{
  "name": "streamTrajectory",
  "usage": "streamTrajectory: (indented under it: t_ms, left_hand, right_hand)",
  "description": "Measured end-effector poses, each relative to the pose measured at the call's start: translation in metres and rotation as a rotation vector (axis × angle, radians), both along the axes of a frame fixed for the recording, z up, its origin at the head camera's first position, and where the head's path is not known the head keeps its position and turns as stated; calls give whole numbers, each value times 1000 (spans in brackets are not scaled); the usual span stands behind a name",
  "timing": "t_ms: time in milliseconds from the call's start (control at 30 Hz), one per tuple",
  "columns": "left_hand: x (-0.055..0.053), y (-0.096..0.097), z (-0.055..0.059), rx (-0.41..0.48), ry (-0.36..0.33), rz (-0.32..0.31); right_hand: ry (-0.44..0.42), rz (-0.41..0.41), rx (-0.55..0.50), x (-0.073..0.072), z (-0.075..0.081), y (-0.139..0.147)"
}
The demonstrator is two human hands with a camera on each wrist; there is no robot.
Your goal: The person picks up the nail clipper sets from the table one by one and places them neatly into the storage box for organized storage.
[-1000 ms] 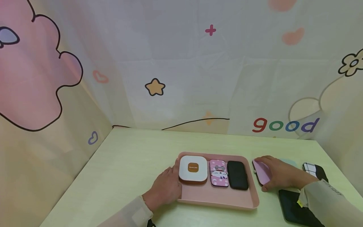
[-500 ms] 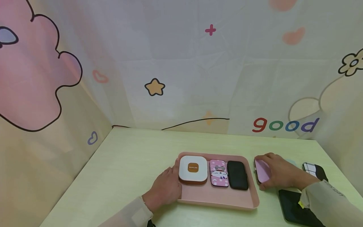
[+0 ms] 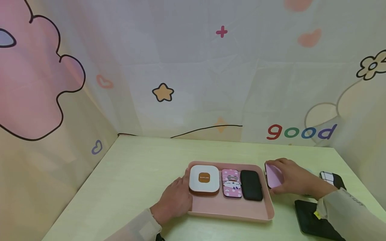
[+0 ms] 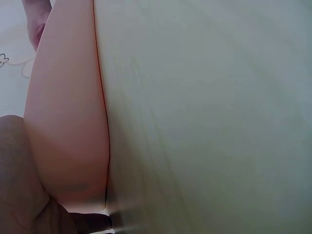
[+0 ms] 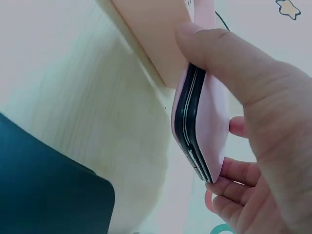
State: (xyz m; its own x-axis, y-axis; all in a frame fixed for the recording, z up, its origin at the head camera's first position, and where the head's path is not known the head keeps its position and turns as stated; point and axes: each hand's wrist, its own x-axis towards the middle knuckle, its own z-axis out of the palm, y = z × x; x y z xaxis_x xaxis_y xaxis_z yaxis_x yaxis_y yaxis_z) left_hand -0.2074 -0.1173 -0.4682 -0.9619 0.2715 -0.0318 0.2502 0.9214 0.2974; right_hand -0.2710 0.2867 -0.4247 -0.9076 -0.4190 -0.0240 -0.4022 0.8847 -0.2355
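Note:
A pink tray (image 3: pixel 229 214) lies on the table. In it, left to right, are a white-topped square box (image 3: pixel 196 177) with an orange-brown "MANICURE" label, a patterned pink case (image 3: pixel 232 191) and a black case (image 3: pixel 251 185). My left hand (image 3: pixel 175 201) holds the tray's left side, with a finger at its outer wall in the left wrist view. My right hand (image 3: pixel 295 179) grips a flat pink case (image 5: pixel 214 122) by opposite ends, thumb at one end and fingers at the other. It is tilted close beside the tray's right wall, its black edge crossed by a silver line.
A black flat case (image 3: pixel 313 217) with a yellow tag lies right of the tray, partly under the right sleeve. Behind the right wrist sits a black-and-white case (image 3: pixel 333 179). A printed cloth (image 3: pixel 193 73) stands along the table's back edge.
My right hand has lifted the flat pink case and brought it slightly left and farther back, beside the tray's right wall. The left hand and the tray have stayed in place.

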Motion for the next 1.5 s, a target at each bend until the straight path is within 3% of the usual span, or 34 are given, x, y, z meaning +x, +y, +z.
streamTrajectory:
  t_ms: [600,900,1133,1500]
  left_hand:
    - [0,0,0,-13,16,-3]
    - [0,0,0,-3,4,6]
    - [0,1,-1,-11,-3,8]
    - [0,1,0,-21,-9,14]
  right_hand:
    - [48,-26,-35,2,12,-8]
    - [13,-28,-65,6,16,-27]
    - [47,21,-64,8,14,-35]
    - [33,60,-53,9,9,-48]
